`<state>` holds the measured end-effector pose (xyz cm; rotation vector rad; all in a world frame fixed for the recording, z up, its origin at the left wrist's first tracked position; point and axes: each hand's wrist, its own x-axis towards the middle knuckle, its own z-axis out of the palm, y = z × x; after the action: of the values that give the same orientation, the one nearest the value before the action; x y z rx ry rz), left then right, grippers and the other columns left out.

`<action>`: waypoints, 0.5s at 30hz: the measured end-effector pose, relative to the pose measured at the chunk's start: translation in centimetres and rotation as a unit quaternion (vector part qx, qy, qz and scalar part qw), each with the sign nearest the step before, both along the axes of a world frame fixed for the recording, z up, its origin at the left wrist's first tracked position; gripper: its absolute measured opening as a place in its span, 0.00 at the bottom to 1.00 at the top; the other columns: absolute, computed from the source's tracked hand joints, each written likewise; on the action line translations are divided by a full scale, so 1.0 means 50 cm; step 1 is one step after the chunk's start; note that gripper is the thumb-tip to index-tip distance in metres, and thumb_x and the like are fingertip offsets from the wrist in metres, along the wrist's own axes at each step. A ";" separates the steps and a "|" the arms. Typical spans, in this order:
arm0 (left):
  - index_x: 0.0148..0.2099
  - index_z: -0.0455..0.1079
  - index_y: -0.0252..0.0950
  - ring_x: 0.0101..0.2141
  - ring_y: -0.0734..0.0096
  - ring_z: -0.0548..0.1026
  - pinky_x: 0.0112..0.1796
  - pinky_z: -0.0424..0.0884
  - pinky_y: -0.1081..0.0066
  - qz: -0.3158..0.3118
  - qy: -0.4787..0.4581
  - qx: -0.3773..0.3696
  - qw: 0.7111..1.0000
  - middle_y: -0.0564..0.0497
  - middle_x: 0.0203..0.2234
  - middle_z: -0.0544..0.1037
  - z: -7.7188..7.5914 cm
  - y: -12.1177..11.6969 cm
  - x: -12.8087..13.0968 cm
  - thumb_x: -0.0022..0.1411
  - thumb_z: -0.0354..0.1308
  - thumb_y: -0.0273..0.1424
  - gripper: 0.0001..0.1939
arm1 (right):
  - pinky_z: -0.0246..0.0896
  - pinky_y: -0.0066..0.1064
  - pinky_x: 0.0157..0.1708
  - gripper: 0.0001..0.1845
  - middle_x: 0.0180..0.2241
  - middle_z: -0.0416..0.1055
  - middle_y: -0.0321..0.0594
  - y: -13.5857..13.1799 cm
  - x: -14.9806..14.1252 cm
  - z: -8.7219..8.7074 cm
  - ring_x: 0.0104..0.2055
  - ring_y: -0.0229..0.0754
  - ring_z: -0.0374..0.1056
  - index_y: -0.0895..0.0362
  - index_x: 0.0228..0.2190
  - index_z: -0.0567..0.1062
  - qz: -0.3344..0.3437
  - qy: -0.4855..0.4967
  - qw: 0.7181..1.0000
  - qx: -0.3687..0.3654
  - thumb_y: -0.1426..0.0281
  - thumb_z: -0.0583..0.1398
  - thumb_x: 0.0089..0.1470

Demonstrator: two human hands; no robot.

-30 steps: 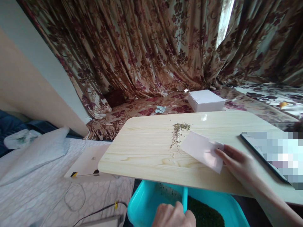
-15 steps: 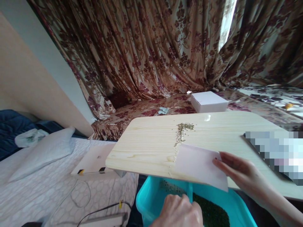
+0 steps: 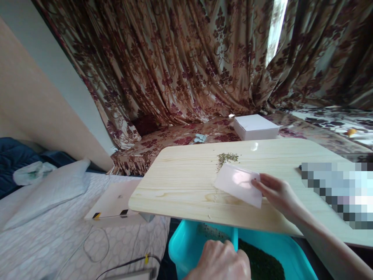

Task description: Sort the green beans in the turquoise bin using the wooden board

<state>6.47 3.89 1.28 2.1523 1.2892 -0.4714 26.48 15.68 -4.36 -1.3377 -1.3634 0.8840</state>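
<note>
A sheet of white paper is pinched at its right edge by my right hand. It is tilted over the pale wooden tabletop, its far left corner at the lower end of a pile of small greenish seeds. A thin line of pale bits runs from there toward the near edge. Below that edge sits a turquoise divided container. Pale grains lie in its left compartment, a dark green mass in its right one. My left hand is closed at the divider, fingertips hidden.
A blurred-out flat device lies on the table's right side. Behind the table, a white box rests on a patterned ledge before curtains. To the left are a bed with a pillow, a white flat box and cables.
The paper has moved away from the table's near edge and up toward the seeds, with my right hand following. Its lower corner no longer overhangs the container. My left hand stays put.
</note>
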 end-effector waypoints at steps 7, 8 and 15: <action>0.49 0.77 0.30 0.45 0.43 0.76 0.43 0.68 0.55 0.041 -0.008 0.055 0.998 0.35 0.41 0.78 -0.027 -0.013 -0.001 0.67 0.46 0.24 0.18 | 0.66 0.30 0.20 0.24 0.17 0.69 0.33 -0.059 -0.082 -0.008 0.24 0.43 0.70 0.51 0.18 0.70 0.113 -0.004 0.994 -0.001 0.46 0.68 0.43; 0.49 0.77 0.30 0.45 0.43 0.75 0.43 0.68 0.55 0.049 -0.011 0.055 0.997 0.35 0.41 0.78 -0.029 -0.015 -0.003 0.67 0.46 0.24 0.18 | 0.67 0.30 0.20 0.24 0.17 0.69 0.33 -0.071 -0.089 -0.005 0.24 0.43 0.69 0.51 0.18 0.70 0.136 -0.009 0.991 -0.001 0.46 0.68 0.44; 0.49 0.75 0.37 0.50 0.47 0.73 0.47 0.68 0.57 0.125 -0.072 0.075 0.987 0.41 0.47 0.76 -0.048 -0.044 -0.023 0.69 0.47 0.29 0.16 | 0.70 0.31 0.22 0.24 0.19 0.74 0.36 -0.078 -0.026 0.032 0.24 0.44 0.71 0.50 0.19 0.74 0.033 0.002 0.999 0.031 0.45 0.71 0.35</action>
<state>5.30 1.69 -1.14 2.0623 1.5268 -0.1167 25.16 11.79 -2.74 -1.2491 -1.4281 0.8806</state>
